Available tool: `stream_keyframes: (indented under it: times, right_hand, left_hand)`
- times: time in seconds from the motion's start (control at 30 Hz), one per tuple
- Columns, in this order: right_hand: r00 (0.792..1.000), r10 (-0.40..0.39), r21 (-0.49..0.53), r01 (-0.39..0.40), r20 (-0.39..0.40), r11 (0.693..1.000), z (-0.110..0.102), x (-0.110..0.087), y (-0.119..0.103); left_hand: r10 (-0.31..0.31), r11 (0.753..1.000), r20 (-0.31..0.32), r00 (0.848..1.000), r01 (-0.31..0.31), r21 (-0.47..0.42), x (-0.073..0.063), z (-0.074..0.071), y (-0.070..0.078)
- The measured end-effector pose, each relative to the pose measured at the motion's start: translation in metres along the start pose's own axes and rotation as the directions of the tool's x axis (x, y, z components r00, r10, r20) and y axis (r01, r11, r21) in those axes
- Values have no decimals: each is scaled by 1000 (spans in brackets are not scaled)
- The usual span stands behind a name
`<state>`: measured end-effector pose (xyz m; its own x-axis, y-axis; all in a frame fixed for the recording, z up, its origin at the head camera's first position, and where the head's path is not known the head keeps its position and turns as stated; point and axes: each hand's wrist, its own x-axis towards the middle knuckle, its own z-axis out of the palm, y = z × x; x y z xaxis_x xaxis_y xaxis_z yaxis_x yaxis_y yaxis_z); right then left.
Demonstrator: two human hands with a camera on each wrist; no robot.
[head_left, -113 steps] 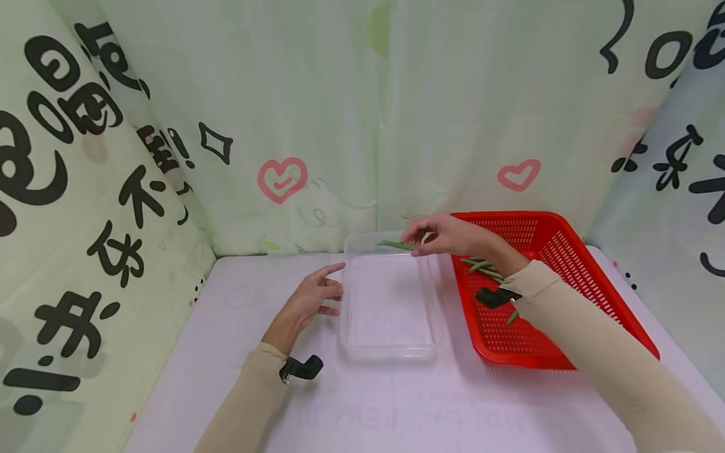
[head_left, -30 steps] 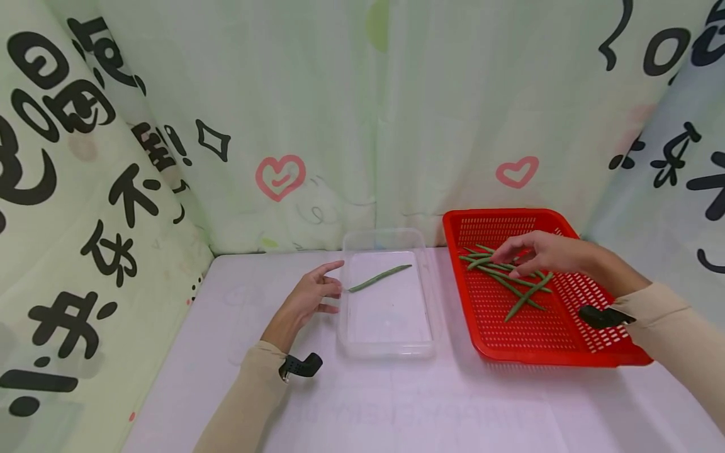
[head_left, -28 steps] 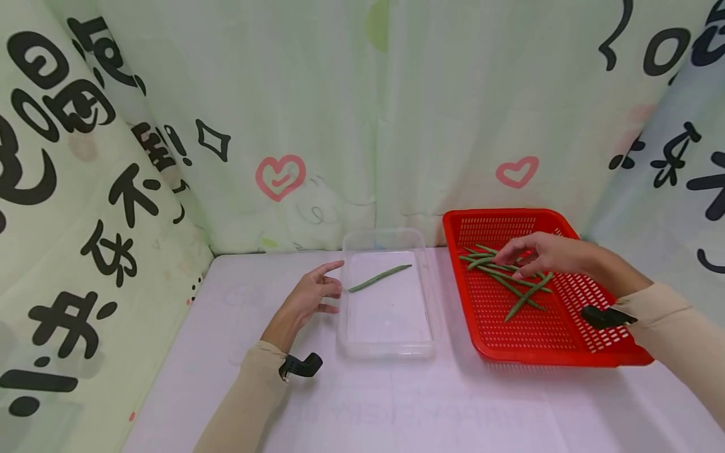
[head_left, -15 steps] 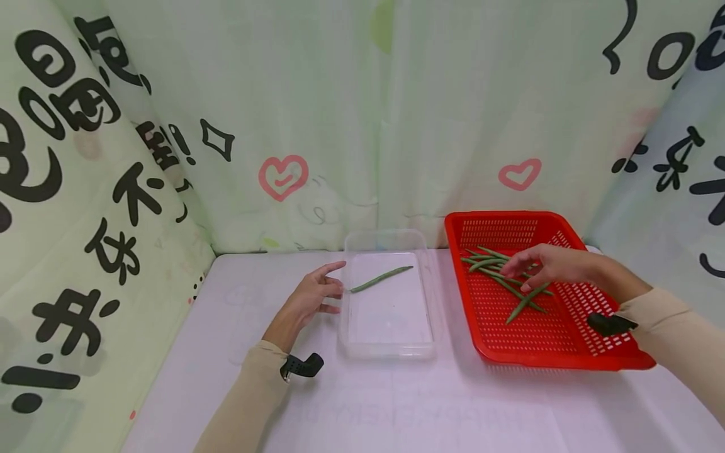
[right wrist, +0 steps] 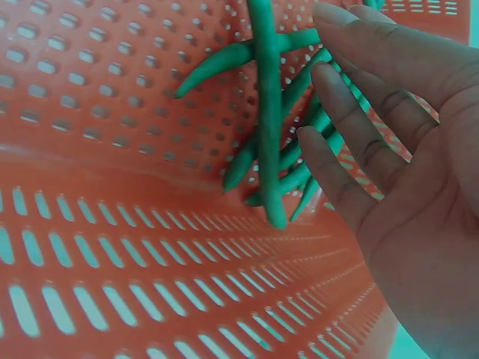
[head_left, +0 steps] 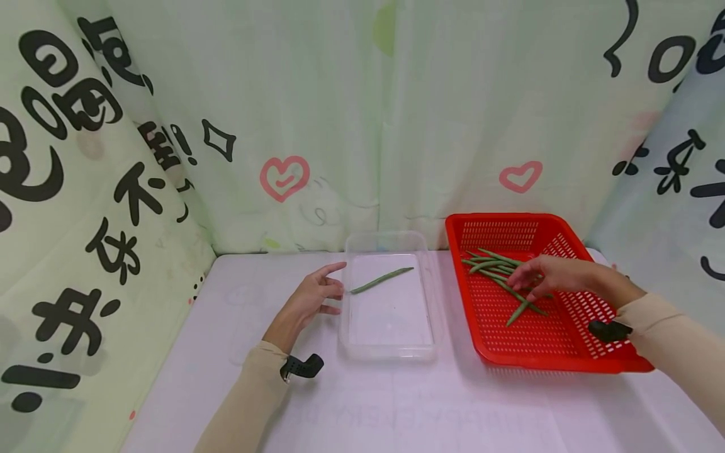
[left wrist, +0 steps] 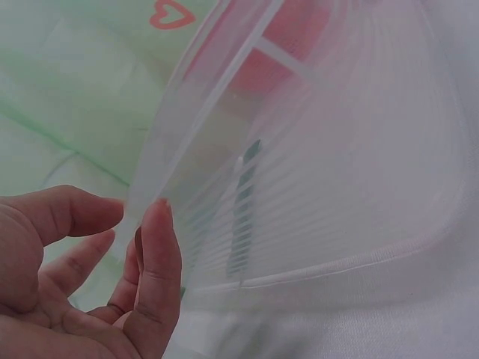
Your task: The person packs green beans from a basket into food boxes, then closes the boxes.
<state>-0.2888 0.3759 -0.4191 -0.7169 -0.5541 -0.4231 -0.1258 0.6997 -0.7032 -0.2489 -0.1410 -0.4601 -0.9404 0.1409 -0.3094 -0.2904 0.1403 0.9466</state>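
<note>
My left hand (head_left: 310, 297) is at the left wall of a clear plastic container (head_left: 389, 352). Its fingertips are right at the rim, thumb and fingers loosely bent, as the left wrist view shows. One green bean (head_left: 382, 280) lies slantwise inside this container. Over on the right, my right hand (head_left: 561, 277) reaches down into a red plastic basket (head_left: 566, 363), above a loose heap of green beans (head_left: 491, 264). In the right wrist view its fairly straight fingers (right wrist: 337, 172) hang close over the beans with nothing pinched between them; part of the heap is hidden behind them.
A pale cloth covers the table (head_left: 362, 409). Light green curtains (head_left: 317, 113) with printed hearts and lettering stand behind and at both sides. The basket's perforated wall (head_left: 498, 231) rises around the beans, just right of the container.
Earlier my right hand held a green bean over the container; that bean now lies in it. The right hand went back to the basket and lowered slightly towards the front. My left hand stayed put.
</note>
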Motion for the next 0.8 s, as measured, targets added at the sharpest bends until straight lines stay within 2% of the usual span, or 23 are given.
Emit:
stream_keyframes:
  times: [0.33,0.53,0.8]
  right_hand:
    - [1000,8,-18,-8,28,1000,4,4,6]
    - [999,49,-68,-48,12,997,4,6,6]
    - [1000,28,-161,-27,1,987,4,8,11]
  left_hand:
    - [-2,1000,-3,1000,2,-7,1,1,-1]
    - [-5,1000,-2,1000,5,-2,-2,1,1]
    - [-6,1000,-4,1000,6,3,0,1,0]
